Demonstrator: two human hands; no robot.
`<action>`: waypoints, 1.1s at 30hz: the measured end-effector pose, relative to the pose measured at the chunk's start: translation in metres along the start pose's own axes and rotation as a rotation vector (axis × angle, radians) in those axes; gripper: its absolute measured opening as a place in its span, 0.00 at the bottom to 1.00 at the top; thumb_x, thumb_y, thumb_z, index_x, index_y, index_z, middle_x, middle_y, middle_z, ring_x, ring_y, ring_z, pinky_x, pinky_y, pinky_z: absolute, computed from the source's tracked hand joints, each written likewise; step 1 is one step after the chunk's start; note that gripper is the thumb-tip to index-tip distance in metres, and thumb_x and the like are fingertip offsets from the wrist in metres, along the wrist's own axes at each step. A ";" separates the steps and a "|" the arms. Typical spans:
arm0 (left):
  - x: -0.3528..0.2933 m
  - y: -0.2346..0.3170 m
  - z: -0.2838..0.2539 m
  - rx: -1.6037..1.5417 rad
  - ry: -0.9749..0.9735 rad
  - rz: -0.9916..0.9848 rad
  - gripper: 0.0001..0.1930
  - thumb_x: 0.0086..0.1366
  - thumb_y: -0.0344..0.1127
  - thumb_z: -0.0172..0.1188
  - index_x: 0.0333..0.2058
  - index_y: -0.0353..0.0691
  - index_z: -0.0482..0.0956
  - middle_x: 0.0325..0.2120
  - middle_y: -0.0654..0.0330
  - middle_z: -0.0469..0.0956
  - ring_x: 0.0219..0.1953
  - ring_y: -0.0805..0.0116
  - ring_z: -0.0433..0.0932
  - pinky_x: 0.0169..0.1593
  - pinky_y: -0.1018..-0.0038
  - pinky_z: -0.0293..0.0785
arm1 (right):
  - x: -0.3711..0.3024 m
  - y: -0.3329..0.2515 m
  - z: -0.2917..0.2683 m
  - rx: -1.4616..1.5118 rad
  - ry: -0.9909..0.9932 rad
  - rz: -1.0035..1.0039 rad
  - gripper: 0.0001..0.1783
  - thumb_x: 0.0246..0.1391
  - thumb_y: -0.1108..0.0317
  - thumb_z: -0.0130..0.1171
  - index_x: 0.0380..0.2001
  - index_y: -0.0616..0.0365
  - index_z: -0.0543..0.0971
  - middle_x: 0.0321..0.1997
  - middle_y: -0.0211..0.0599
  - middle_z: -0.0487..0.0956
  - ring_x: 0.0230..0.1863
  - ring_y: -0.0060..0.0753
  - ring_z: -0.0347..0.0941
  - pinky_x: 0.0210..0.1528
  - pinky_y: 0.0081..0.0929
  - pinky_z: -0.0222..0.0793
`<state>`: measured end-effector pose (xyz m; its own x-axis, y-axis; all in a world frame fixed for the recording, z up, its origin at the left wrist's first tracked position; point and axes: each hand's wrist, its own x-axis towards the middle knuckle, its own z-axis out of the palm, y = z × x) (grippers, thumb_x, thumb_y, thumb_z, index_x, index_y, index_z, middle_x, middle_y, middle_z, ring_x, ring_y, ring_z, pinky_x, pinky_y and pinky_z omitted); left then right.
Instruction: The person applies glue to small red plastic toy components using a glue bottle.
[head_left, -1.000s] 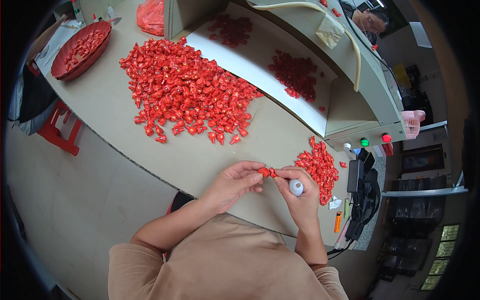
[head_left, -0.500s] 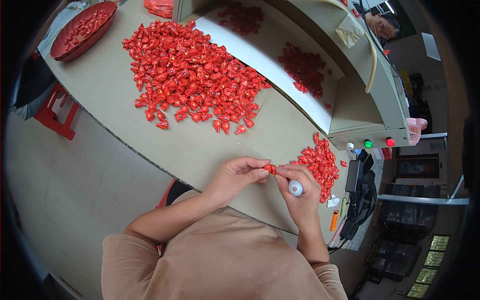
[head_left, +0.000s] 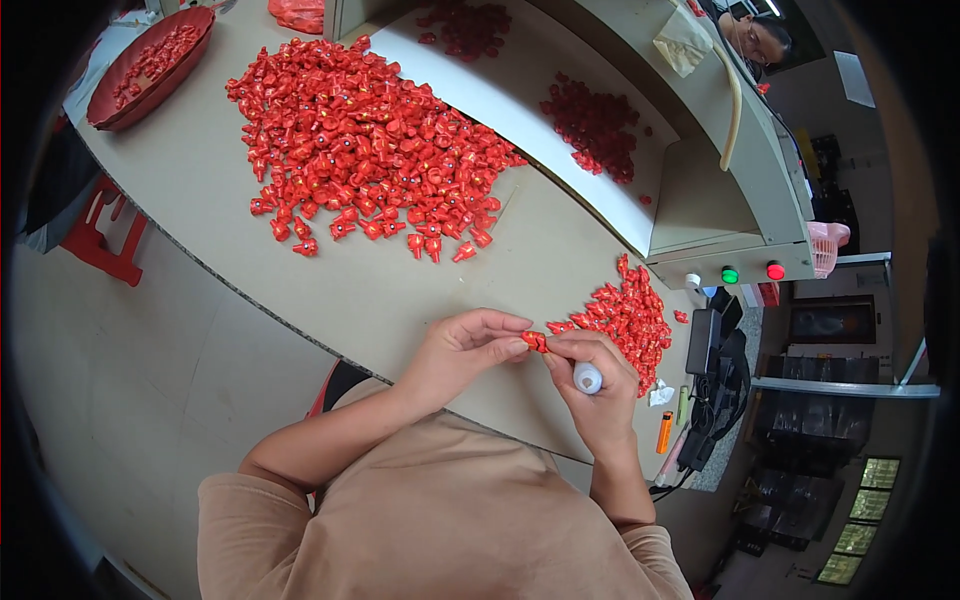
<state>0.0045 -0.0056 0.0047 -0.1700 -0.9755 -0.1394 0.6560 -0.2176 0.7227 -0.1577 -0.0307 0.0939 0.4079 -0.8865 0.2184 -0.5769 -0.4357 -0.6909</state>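
Observation:
A small red figure-like piece (head_left: 535, 342) is pinched between both hands above the table's near edge. My left hand (head_left: 455, 355) is closed on its left end with thumb and fingertips. My right hand (head_left: 607, 402) grips its other end, and also keeps a pale, round-ended, pen-like tool (head_left: 588, 378) tucked in the palm. Fingers hide much of the piece, and most of the tool is hidden too. Just beyond the right hand lies a smaller pile of similar red pieces (head_left: 635, 318). Farther left spreads a large heap of them (head_left: 365, 140).
A red round tray (head_left: 107, 112) with more pieces stands far left. Behind the heap is a grey cabinet (head_left: 730, 235) with coloured buttons. At right lie an orange lighter-like stick (head_left: 664, 433), a green stick (head_left: 683, 405) and a black adapter (head_left: 705, 340). A red stool (head_left: 105, 240) stands left. Another person is partly visible at upper right.
The whole view has shifted slightly, so the table and piles sit a little further left and up. Both hands keep their hold on the red piece, which looks slightly turned.

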 end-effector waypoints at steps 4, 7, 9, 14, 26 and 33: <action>0.001 -0.005 -0.003 0.056 -0.007 0.011 0.10 0.64 0.29 0.58 0.43 0.34 0.79 0.35 0.62 0.81 0.38 0.78 0.78 0.45 0.80 0.75 | -0.002 0.009 0.002 -0.027 0.033 -0.059 0.11 0.41 0.84 0.65 0.31 0.63 0.79 0.33 0.38 0.81 0.38 0.33 0.78 0.40 0.25 0.73; 0.003 -0.003 -0.003 0.099 -0.014 -0.002 0.10 0.63 0.28 0.59 0.42 0.34 0.80 0.35 0.62 0.81 0.38 0.78 0.78 0.44 0.81 0.75 | -0.002 0.011 0.001 -0.009 0.025 -0.019 0.11 0.40 0.85 0.65 0.30 0.63 0.79 0.32 0.38 0.81 0.37 0.34 0.78 0.39 0.25 0.74; 0.003 -0.003 -0.004 0.116 -0.012 -0.010 0.10 0.62 0.28 0.60 0.42 0.35 0.80 0.35 0.62 0.81 0.38 0.79 0.78 0.44 0.81 0.75 | -0.002 0.011 0.001 -0.011 0.012 -0.021 0.11 0.40 0.85 0.65 0.30 0.63 0.78 0.32 0.39 0.81 0.37 0.34 0.79 0.39 0.25 0.74; 0.001 -0.003 -0.003 0.165 -0.016 0.012 0.09 0.62 0.27 0.60 0.41 0.35 0.81 0.36 0.61 0.82 0.40 0.78 0.78 0.45 0.81 0.75 | -0.003 0.018 -0.003 0.013 -0.062 -0.037 0.13 0.41 0.85 0.64 0.32 0.61 0.80 0.35 0.42 0.80 0.36 0.32 0.79 0.36 0.24 0.75; 0.003 -0.001 -0.005 0.114 -0.027 -0.015 0.08 0.62 0.26 0.59 0.40 0.34 0.80 0.38 0.58 0.81 0.41 0.76 0.78 0.46 0.80 0.76 | 0.006 0.021 -0.006 0.046 -0.161 0.017 0.14 0.40 0.86 0.64 0.33 0.61 0.80 0.34 0.41 0.80 0.35 0.32 0.78 0.34 0.22 0.73; 0.003 -0.003 -0.005 0.111 -0.020 0.003 0.08 0.62 0.26 0.59 0.40 0.33 0.80 0.38 0.58 0.80 0.41 0.76 0.78 0.46 0.80 0.76 | 0.005 0.023 -0.006 0.032 -0.174 0.020 0.14 0.40 0.86 0.63 0.33 0.60 0.80 0.34 0.41 0.80 0.35 0.32 0.78 0.35 0.23 0.73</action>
<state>0.0056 -0.0077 -0.0008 -0.1830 -0.9752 -0.1243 0.5714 -0.2084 0.7938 -0.1732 -0.0466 0.0829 0.5144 -0.8534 0.0840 -0.5647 -0.4108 -0.7158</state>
